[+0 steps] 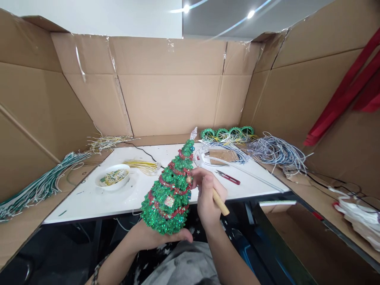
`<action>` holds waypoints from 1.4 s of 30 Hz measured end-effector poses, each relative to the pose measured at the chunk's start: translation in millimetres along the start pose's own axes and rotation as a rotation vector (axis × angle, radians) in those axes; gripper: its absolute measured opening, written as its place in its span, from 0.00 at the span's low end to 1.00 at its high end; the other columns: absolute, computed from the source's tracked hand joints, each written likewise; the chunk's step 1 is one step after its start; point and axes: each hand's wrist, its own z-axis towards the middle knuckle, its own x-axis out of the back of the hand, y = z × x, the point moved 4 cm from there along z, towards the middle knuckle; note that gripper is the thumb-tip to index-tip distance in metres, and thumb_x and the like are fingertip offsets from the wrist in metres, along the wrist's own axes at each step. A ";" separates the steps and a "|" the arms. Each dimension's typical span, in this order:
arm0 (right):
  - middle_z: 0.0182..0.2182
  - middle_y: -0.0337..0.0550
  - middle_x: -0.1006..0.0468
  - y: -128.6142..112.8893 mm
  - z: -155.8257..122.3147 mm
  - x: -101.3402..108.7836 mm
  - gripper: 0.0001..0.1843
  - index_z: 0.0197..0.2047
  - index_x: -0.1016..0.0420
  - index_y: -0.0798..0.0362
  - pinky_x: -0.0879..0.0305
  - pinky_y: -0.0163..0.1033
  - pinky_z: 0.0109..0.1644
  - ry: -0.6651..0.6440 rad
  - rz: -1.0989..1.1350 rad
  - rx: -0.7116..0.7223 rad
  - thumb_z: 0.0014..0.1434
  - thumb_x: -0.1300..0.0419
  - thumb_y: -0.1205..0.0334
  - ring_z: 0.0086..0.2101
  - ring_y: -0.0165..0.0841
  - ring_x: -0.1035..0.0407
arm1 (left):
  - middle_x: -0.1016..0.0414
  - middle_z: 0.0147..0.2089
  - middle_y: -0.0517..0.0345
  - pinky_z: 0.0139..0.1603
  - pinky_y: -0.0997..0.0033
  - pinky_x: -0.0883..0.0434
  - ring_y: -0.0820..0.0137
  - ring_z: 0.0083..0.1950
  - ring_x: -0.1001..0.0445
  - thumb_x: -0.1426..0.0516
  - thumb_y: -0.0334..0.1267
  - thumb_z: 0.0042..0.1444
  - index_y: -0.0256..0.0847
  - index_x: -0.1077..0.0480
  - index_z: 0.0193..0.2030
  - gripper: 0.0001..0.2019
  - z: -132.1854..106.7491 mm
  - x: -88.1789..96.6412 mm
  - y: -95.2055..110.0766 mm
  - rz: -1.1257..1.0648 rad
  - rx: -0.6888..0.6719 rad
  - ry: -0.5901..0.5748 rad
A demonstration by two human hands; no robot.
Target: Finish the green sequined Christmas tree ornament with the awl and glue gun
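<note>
My left hand cups the base of the glittery green cone-shaped Christmas tree ornament from below, so it stands upright just off the near edge of the white surface. My right hand is closed round a pale wooden tool handle, close against the tree's side, with free room over my lap.

Left hand: palm up, fingers cupped, thumb forward, bare forearm entering from lower left. Right hand: raised higher, closed in grip, bare forearm rising from lower centre.
</note>
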 end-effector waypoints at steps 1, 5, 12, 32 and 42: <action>0.24 0.34 0.29 0.2 -0.1 0.2 0.15 0.42 0.21 0.49 0.39 0.32 0.32 0.002 -0.004 0.004 0.70 0.49 0.57 0.27 0.25 0.34 | 0.20 0.55 0.57 0.69 0.53 0.35 0.57 0.66 0.32 0.45 0.64 0.57 0.52 0.31 0.63 0.31 0.9 0.4 1.3 0.000 -0.022 0.003; 0.24 0.34 0.30 -1.0 -0.9 1.1 0.15 0.41 0.22 0.51 0.40 0.33 0.32 0.009 -0.032 0.025 0.70 0.49 0.57 0.27 0.26 0.35 | 0.26 0.63 0.53 0.72 0.50 0.39 0.56 0.70 0.37 0.46 0.63 0.59 0.52 0.41 0.70 0.35 3.1 1.0 2.6 0.027 -0.086 0.000; 0.25 0.34 0.30 -3.0 -3.4 0.0 0.16 0.39 0.23 0.51 0.39 0.33 0.31 0.025 -0.145 0.082 0.71 0.50 0.58 0.27 0.26 0.35 | 0.30 0.66 0.50 0.73 0.48 0.42 0.55 0.71 0.37 0.43 0.60 0.59 0.50 0.46 0.72 0.38 -0.4 -2.8 -5.1 0.066 -0.137 0.049; 0.25 0.35 0.32 30.7 -8.4 -9.3 0.20 0.32 0.30 0.51 0.41 0.36 0.34 0.217 -0.248 0.045 0.71 0.53 0.52 0.28 0.29 0.36 | 0.33 0.69 0.50 0.75 0.50 0.46 0.59 0.71 0.38 0.41 0.44 0.62 0.49 0.50 0.73 0.35 1.9 -14.1 -20.0 0.109 -0.143 0.210; 0.25 0.36 0.31 31.6 -8.8 -8.2 0.22 0.31 0.29 0.52 0.41 0.37 0.36 0.205 -0.291 0.066 0.71 0.54 0.51 0.29 0.30 0.36 | 0.29 0.66 0.50 0.75 0.45 0.46 0.56 0.70 0.36 0.43 0.46 0.62 0.45 0.40 0.68 0.28 1.7 -17.6 -23.2 0.065 -0.045 0.141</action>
